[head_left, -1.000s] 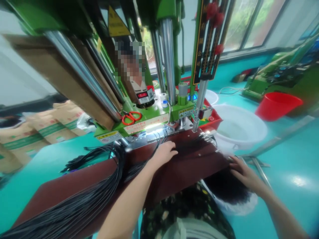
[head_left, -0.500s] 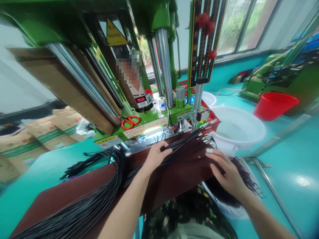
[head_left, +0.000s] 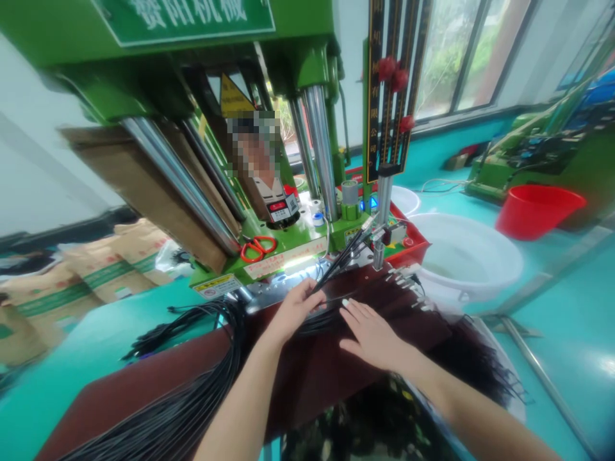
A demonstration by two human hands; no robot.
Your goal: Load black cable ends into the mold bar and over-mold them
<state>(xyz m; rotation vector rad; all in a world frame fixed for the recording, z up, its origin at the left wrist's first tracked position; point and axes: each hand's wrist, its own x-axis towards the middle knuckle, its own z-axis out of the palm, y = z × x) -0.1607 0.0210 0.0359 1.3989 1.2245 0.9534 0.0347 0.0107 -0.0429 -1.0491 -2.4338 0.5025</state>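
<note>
Black cables (head_left: 340, 261) rose from left hand (head_left: 296, 310), fingers curled round them. Right hand (head_left: 371, 336) spread just beside, contact with lower cords (head_left: 321, 324) unclear. Raised ends, near metal post (head_left: 384, 192) beyond hands, could have snagged; slack left grip could have let cables slip.

You can read "阳机械" on the green sign (head_left: 192, 19) at eleven o'clock, "机械有限公司" on the black panel (head_left: 375, 96) at one.
</note>
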